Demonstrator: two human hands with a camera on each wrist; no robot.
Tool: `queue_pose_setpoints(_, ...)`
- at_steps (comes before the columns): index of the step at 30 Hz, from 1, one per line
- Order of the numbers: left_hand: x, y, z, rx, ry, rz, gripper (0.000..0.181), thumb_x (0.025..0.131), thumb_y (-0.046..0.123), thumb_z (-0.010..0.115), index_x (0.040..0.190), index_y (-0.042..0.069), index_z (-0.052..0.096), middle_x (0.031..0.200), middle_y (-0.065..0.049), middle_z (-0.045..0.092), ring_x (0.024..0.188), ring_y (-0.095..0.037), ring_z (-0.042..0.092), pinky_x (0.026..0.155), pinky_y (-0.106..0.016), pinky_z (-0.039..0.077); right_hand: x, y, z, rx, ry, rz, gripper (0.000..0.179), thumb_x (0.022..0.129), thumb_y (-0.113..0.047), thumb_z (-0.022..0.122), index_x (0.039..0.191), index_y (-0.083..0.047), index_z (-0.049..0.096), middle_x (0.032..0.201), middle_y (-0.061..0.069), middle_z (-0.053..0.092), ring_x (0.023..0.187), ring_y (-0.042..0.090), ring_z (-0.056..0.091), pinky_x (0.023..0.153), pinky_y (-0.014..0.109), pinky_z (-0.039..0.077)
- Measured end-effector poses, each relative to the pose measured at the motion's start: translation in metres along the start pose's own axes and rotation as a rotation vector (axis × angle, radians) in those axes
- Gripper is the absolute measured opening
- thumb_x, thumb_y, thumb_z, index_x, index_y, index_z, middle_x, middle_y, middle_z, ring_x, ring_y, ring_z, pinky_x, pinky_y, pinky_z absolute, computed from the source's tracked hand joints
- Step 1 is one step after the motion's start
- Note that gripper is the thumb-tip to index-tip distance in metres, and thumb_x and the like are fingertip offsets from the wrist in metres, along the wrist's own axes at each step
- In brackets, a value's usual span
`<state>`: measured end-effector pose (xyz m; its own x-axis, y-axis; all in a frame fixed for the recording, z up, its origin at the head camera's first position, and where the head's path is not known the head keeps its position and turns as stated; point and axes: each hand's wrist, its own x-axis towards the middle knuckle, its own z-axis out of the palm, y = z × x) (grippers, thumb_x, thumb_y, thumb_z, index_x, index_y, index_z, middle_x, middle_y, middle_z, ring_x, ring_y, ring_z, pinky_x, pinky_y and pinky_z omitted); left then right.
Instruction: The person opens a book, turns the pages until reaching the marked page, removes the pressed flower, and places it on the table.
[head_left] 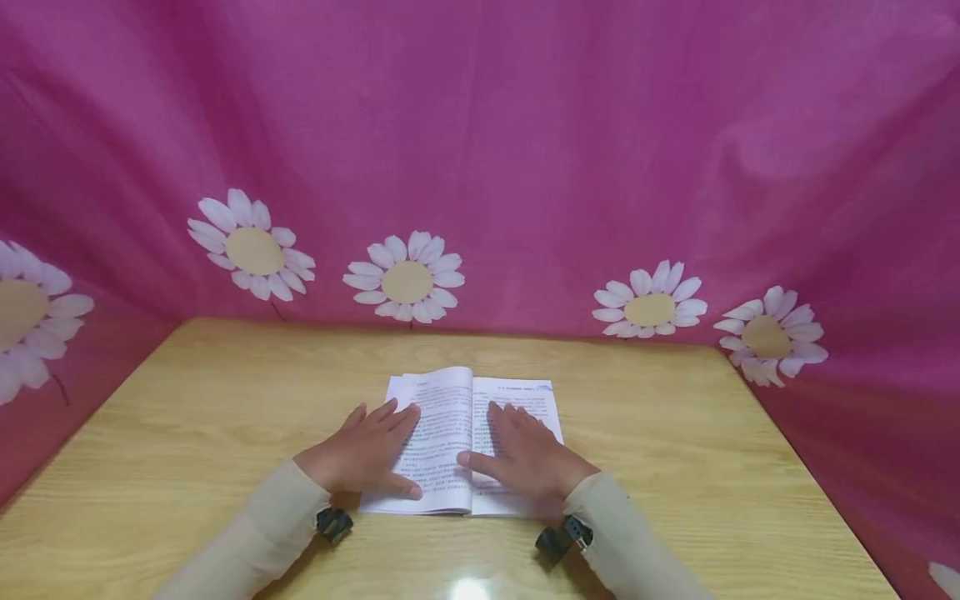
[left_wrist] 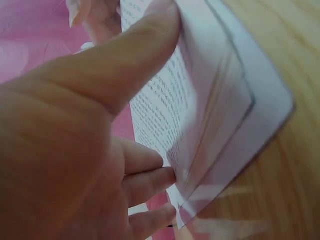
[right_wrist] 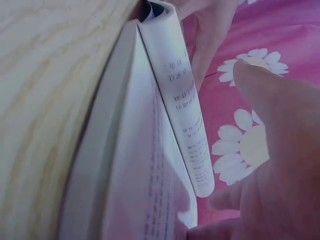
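An open book (head_left: 442, 442) with printed white pages lies on the wooden table, its left-hand pages bulging up toward the middle fold. My left hand (head_left: 363, 454) rests on the left page with fingers spread and straight. In the left wrist view its thumb (left_wrist: 150, 35) touches the print close to the page edges (left_wrist: 220, 100). Over the right page lies my right hand (head_left: 528, 458), fingers extended and thumb pointing to the fold. The right wrist view shows the curved left pages (right_wrist: 180, 100) rising beside the flatter right page (right_wrist: 145, 165). Neither hand grips anything.
A pale wooden table (head_left: 675, 433) spreads around the book. Behind it and at both sides hangs a magenta cloth (head_left: 525, 167) printed with white daisies. Dark wrist straps (head_left: 333, 525) show at both cuffs.
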<state>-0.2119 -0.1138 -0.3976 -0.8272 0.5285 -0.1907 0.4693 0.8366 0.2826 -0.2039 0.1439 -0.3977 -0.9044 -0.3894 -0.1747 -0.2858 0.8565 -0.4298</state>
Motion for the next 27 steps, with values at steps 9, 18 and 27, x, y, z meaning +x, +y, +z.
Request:
queue_pose_setpoints(9, -0.001, 0.001, -0.002, 0.002, -0.014, -0.067, 0.112, 0.070, 0.065, 0.073, 0.153, 0.006, 0.025, 0.158, -0.007, 0.024, 0.145, -0.040, 0.010, 0.112, -0.062, 0.009, 0.003, -0.007, -0.004, -0.068, 0.021, -0.026, 0.101, 0.084, -0.078, 0.042, 0.150, -0.004, 0.030, 0.154, 0.020, 0.029, 0.142, 0.038, 0.024, 0.114, 0.053, 0.021)
queue_pose_setpoints(18, 0.001, -0.001, 0.003, 0.005, 0.010, -0.025, 0.109, 0.072, 0.065, 0.071, 0.152, 0.006, 0.027, 0.158, -0.007, 0.025, 0.144, -0.040, 0.015, 0.111, -0.060, 0.021, 0.004, -0.002, 0.003, -0.127, 0.097, -0.036, 0.086, 0.089, -0.070, 0.043, 0.146, -0.006, 0.039, 0.146, 0.020, 0.041, 0.136, 0.038, 0.035, 0.110, 0.055, 0.026)
queue_pose_setpoints(27, 0.000, -0.004, 0.005, 0.015, 0.016, -0.036, 0.109, 0.071, 0.066, 0.072, 0.153, 0.009, 0.027, 0.158, -0.005, 0.025, 0.144, -0.039, 0.016, 0.112, -0.057, 0.023, 0.007, 0.016, -0.006, 0.008, 0.226, -0.025, 0.084, 0.086, -0.064, 0.057, 0.146, -0.008, 0.039, 0.148, 0.013, 0.041, 0.139, 0.033, 0.032, 0.111, 0.056, 0.025)
